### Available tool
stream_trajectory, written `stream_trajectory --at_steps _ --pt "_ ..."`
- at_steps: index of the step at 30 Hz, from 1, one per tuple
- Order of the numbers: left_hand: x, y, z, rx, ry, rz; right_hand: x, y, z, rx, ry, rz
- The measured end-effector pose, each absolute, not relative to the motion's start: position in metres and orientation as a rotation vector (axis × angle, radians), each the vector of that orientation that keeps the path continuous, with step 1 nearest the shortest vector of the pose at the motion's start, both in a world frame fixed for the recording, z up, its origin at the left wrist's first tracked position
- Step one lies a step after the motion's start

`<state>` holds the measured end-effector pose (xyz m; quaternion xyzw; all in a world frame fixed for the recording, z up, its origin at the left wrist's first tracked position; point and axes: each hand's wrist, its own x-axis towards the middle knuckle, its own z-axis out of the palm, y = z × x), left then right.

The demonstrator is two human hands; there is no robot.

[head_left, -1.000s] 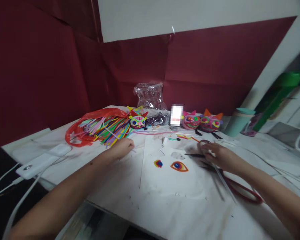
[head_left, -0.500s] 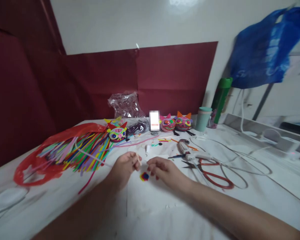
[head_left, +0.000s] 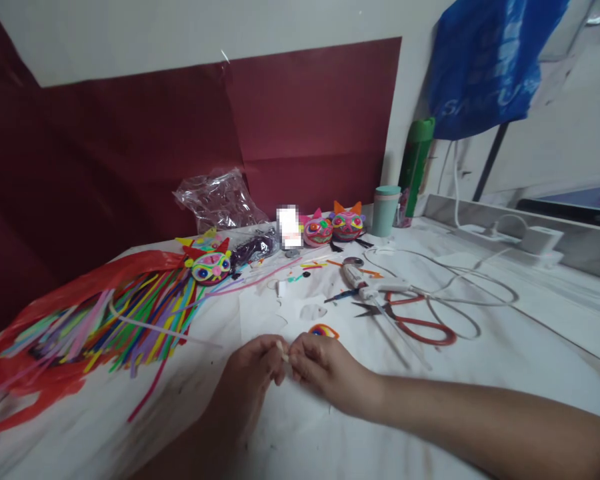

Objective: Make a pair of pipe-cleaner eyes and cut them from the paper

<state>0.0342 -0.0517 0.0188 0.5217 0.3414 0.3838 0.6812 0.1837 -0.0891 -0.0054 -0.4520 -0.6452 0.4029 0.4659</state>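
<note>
The fingers (head_left: 266, 342) of the left hand (head_left: 245, 377) are closed in a pinch on a small pale strip (head_left: 282, 351); those of the right hand (head_left: 337, 370) are bent against its other side, though whether it is gripped by them cannot be told. The strip is held upright between both sets of fingertips, probably because so slight a thing is best steadied from two sides. Just beyond the right knuckles, an orange-edged eye shape (head_left: 325, 329) is partly hidden. The glue gun (head_left: 380, 287) and scissors (head_left: 399, 322) are laid rightward on the table (head_left: 480, 393), presumably for easy reach.
</note>
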Motion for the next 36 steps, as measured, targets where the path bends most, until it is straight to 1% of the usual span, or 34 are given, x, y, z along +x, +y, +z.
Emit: stream_trajectory --at_steps 8,14,17,20,24,30,36 --pt "0.036 -0.051 0.010 1.036 0.569 0.809 0.193 -0.095 0.008 -1.211 -1.892 0.637" --pt "0.034 -0.049 0.009 1.087 0.568 0.722 0.198 -0.093 0.005 -1.033 -2.078 0.448" --pt "0.033 -0.049 0.010 1.101 0.592 0.736 0.200 -0.093 0.004 -1.063 -2.119 0.335" --pt "0.033 -0.050 0.010 1.153 0.648 0.729 0.200 -0.093 0.003 -1.105 -2.135 0.340" --pt "0.034 -0.052 0.010 1.207 0.688 0.692 0.199 -0.094 0.001 -1.003 -2.172 0.397" --pt "0.034 -0.053 0.012 1.168 0.683 0.657 0.200 -0.094 0.001 -1.005 -2.230 0.304" --pt "0.029 -0.048 0.013 1.353 0.804 0.876 0.201 -0.093 0.005 -1.200 -2.136 0.286"
